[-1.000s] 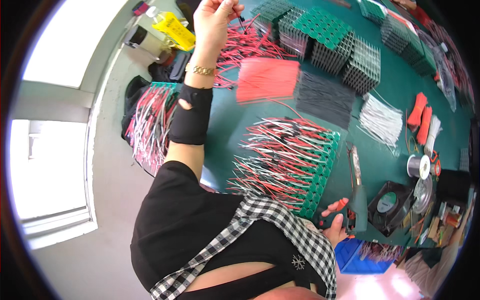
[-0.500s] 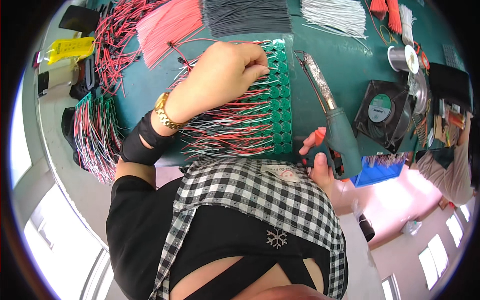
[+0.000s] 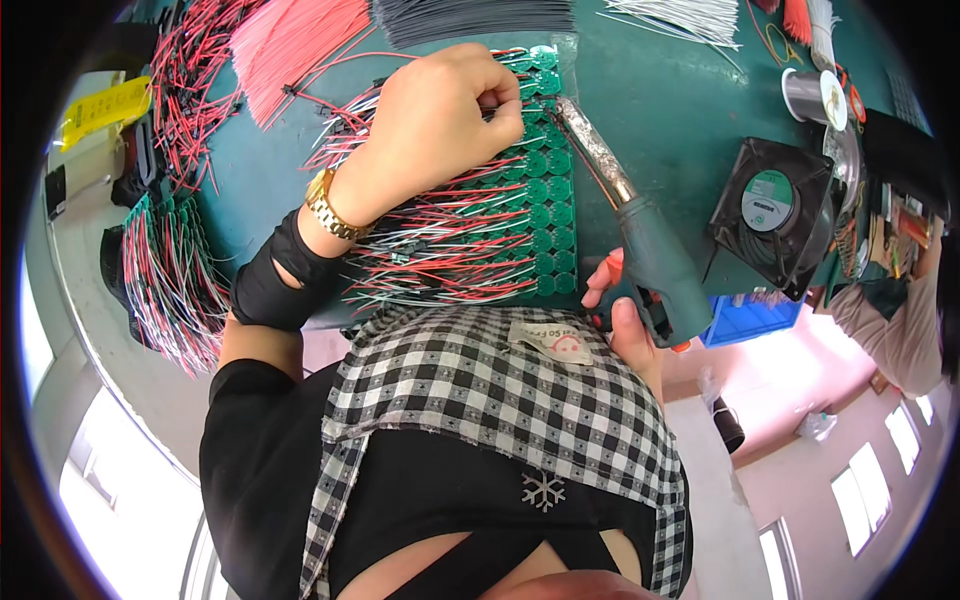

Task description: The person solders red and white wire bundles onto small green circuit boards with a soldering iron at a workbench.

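Note:
A panel of small round green circuit boards [image 3: 550, 215] lies on the table before me, with red and white wires [image 3: 450, 235] fanning leftward from it. My left hand [image 3: 440, 110] is over the upper wires. Its thumb and forefinger are pinched on a thin wire at the panel's edge, mostly hidden by the fingers. In my right hand [image 3: 628, 325] is a dark green soldering gun [image 3: 665, 265], gripped by its handle. Its tip reaches the upper part of the panel, just right of my left fingertips; whether it touches is too small to tell.
Bundles of pink-red [image 3: 300, 50], black [image 3: 475, 20] and white wires [image 3: 690, 20] lie at the back. Red-black connector leads [image 3: 195, 95] pile up at far left. On the right are a solder spool [image 3: 812, 98], a black fan [image 3: 770, 215] and a blue bin [image 3: 750, 320].
The soldering gun has swung left and its tip has come onto the panel near my left fingertips. My left hand stays pinched; the whole view has shifted slightly.

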A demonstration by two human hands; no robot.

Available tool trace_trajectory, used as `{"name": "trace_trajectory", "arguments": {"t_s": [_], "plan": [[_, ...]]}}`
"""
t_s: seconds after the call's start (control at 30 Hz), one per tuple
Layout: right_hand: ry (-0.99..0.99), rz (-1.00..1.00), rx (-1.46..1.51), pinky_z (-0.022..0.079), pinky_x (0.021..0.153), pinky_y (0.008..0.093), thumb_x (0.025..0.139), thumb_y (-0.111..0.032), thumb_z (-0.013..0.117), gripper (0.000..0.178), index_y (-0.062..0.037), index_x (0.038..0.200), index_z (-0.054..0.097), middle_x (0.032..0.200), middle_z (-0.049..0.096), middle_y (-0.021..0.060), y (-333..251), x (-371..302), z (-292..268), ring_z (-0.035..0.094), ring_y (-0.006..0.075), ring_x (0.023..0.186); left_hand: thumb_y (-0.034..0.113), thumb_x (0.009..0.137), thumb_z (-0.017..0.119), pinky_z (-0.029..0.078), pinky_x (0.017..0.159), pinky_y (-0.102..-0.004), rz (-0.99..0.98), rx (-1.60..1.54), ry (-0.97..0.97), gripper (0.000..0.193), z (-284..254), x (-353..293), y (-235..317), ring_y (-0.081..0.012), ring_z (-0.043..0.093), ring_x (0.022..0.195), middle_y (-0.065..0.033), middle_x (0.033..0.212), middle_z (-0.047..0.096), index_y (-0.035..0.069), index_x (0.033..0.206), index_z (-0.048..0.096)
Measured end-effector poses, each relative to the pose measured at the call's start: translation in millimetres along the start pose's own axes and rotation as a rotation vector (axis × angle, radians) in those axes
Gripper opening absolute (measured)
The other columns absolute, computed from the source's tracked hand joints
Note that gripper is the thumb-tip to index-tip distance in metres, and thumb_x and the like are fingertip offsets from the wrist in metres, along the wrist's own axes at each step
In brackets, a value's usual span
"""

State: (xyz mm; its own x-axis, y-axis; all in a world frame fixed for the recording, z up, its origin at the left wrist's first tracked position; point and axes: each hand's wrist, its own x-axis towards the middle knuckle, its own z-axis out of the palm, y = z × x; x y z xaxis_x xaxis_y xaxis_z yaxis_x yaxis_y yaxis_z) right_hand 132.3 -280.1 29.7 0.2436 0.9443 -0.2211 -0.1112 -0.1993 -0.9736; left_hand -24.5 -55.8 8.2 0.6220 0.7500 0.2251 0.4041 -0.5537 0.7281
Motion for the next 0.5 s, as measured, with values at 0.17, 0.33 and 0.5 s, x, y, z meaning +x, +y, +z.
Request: {"name": "trace_trajectory", "arguments": {"t_s": [0.17,0.33,0.5], "plan": [[0.044,0.006,-0.005,0.046,0.065,0.0277,0.084,-0.013,0.055,0.022,-0.0013,0.103,0.055,0.091,0.057,0.0081,-1.0,-0.6,2.9,0.056,0.014,0.072,0.007,0.07,0.066,0.046,0.054,-0.0273,0.071,0.073,0.034,0.005,4.1,1.1,-1.7,-0.0172,0.057,0.058,-0.005,0.068,0.056,0.003,0.073,0.063],[0.055,-0.03,-0.007,0.045,0.064,0.0276,0.084,-0.013,0.056,0.023,-0.0013,0.103,0.055,0.091,0.057,0.0078,-0.5,0.5,5.9,0.056,0.0139,0.072,0.01,0.068,0.065,0.048,0.054,-0.0318,0.047,0.079,0.053,0.005,5.2,0.9,-2.4,-0.022,0.059,0.059,-0.0055,0.068,0.059,0.006,0.071,0.064],[0.018,-0.025,-0.035,0.045,0.064,0.0271,0.084,-0.013,0.055,0.023,-0.001,0.103,0.055,0.091,0.057,0.0079,-2.2,2.2,3.0,0.055,0.0137,0.073,0.007,0.07,0.066,0.047,0.054,-0.0281,0.047,0.093,0.05,0.005,5.0,0.1,-1.6,-0.018,0.058,0.058,-0.0052,0.068,0.057,0.004,0.072,0.063]]}}
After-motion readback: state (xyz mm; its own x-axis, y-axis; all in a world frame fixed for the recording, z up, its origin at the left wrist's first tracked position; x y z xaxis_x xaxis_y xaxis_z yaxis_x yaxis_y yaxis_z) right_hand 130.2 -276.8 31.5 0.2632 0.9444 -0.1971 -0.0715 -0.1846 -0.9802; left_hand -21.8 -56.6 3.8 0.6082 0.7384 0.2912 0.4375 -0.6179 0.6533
